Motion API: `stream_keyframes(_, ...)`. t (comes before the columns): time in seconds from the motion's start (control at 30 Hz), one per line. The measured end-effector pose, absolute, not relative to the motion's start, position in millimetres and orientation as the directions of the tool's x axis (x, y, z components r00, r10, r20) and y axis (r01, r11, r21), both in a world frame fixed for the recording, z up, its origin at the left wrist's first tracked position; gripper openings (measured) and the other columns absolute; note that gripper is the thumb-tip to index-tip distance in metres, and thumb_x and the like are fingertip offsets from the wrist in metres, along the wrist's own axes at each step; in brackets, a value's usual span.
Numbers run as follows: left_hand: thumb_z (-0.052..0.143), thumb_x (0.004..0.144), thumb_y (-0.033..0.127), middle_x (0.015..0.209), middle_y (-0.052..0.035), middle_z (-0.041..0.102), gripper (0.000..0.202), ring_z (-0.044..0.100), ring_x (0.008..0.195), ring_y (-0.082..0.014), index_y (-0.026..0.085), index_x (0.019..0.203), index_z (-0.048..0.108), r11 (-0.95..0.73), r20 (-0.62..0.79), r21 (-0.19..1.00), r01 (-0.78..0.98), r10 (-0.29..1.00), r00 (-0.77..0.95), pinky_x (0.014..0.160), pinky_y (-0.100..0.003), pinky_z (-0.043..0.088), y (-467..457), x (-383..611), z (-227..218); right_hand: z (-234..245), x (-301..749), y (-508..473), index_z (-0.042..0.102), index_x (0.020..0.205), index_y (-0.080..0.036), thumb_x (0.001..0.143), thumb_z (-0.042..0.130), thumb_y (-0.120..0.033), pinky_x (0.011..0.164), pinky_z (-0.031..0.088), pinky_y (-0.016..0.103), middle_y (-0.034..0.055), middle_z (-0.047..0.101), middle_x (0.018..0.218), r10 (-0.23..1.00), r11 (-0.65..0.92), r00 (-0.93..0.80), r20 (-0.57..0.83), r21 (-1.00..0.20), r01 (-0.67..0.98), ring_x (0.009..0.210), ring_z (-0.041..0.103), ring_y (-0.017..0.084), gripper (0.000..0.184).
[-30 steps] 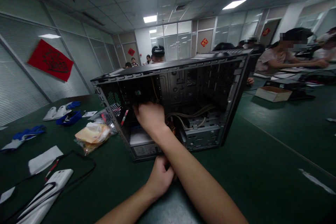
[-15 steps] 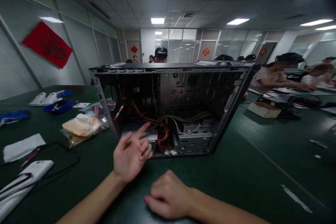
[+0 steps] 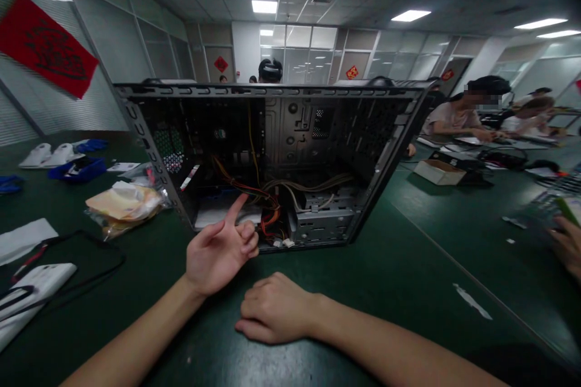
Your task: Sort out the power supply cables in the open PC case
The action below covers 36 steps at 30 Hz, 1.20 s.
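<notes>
- While the computer case stands upright on the green table, straight in front of the person, its uncovered side faces the two hands; its inner parts can be seen well.
- The left hand is before the lower left part of the case, palm turned upward; its index finger is stretched toward the orange and red cables, the thumb is apart from it, and the other fingers are curled; I see no thing in this hand, and I cannot tell if the fingertip touches a cable.
- The right hand is low over the table, nearer to the person, apart from the case; its fingers are folded together like a loose fist, back upward; whether something small is inside, I cannot tell.
- Inside the case, grey cables run above the metal drive cage; white connectors lie near its lower edge.
- To the left of the case are a plastic bag, a blue tray and a white power strip; to the right is a cardboard box.
</notes>
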<state>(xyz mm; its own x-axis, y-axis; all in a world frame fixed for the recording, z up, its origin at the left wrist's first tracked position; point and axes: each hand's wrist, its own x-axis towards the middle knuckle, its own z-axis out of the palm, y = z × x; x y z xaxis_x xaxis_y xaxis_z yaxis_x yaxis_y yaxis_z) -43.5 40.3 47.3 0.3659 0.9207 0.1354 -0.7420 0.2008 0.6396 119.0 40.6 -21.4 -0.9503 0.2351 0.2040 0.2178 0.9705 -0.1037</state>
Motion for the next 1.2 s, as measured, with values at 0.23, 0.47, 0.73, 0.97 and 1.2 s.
stream_keyframes(0.23, 0.063, 0.076, 0.028, 0.075, -0.0002, 0.052, 0.061, 0.047, 0.063, -0.015, 0.023, 0.135, 0.05, 0.189, 0.138, 0.589, -0.786, 0.935, 0.328, 0.063, -0.029, 0.038, 43.7, -49.9, 52.8, -21.4, 117.0, 41.0, 0.063, 0.08, -0.019, 0.098, 0.048, -0.042, 0.058, 0.036, 0.025, 0.0014, 0.073, 0.082, 0.231, 0.97, -0.952, 0.199, -0.13, 0.208, 0.071, 0.063, 0.014, 0.033)
stream_keyframes(0.47, 0.063, 0.077, 0.023, 0.068, 0.0036, 0.046, 0.046, 0.046, 0.063, -0.0131, 0.023, 0.123, 0.058, 0.205, 0.108, 0.553, -0.807, 0.943, 0.314, 0.064, -0.028, 0.038, 46.2, -49.4, 47.8, -18.7, 118.1, 40.4, 0.065, 0.083, -0.019, 0.099, 0.046, -0.041, 0.059, 0.04, 0.026, 0.0014, 0.072, 0.082, 0.226, 0.972, -0.956, 0.189, -0.108, 0.208, 0.072, 0.064, 0.014, 0.033)
stream_keyframes(0.73, 0.068, 0.074, 0.023, 0.072, 0.0031, 0.049, 0.052, 0.048, 0.064, -0.013, 0.024, 0.125, 0.057, 0.184, 0.148, 0.571, -0.8, 0.936, 0.32, 0.065, -0.029, 0.039, 46.9, -50.6, 49.7, -16.9, 118.9, 39.8, 0.064, 0.081, -0.019, 0.098, 0.048, -0.041, 0.059, 0.038, 0.026, 0.0004, 0.072, 0.082, 0.226, 0.972, -0.954, 0.197, -0.108, 0.208, 0.072, 0.064, 0.014, 0.032)
stream_keyframes(0.97, 0.068, 0.08, 0.028, 0.068, 0.0047, 0.048, 0.03, 0.051, 0.064, -0.0119, 0.021, 0.108, 0.061, 0.213, 0.132, 0.516, -0.83, 0.938, 0.322, 0.068, -0.029, 0.042, 49.8, -52.5, 48.3, -16.4, 119.3, 39.7, 0.063, 0.083, -0.019, 0.099, 0.047, -0.042, 0.06, 0.037, 0.026, 0.0009, 0.072, 0.083, 0.225, 0.972, -0.953, 0.204, -0.114, 0.206, 0.073, 0.064, 0.014, 0.032)
stream_keyframes(1.2, 0.058, 0.093, 0.041, 0.065, 0.0048, 0.047, 0.024, 0.051, 0.061, -0.0118, 0.018, 0.098, 0.06, 0.214, 0.122, 0.468, -0.858, 0.945, 0.302, 0.066, -0.029, 0.044, 53.3, -54.1, 48.1, -19.0, 118.9, 40.4, 0.062, 0.083, -0.019, 0.099, 0.045, -0.043, 0.056, 0.036, 0.027, 0.0002, 0.071, 0.083, 0.219, 0.975, -0.953, 0.211, -0.092, 0.203, 0.072, 0.064, 0.015, 0.034)
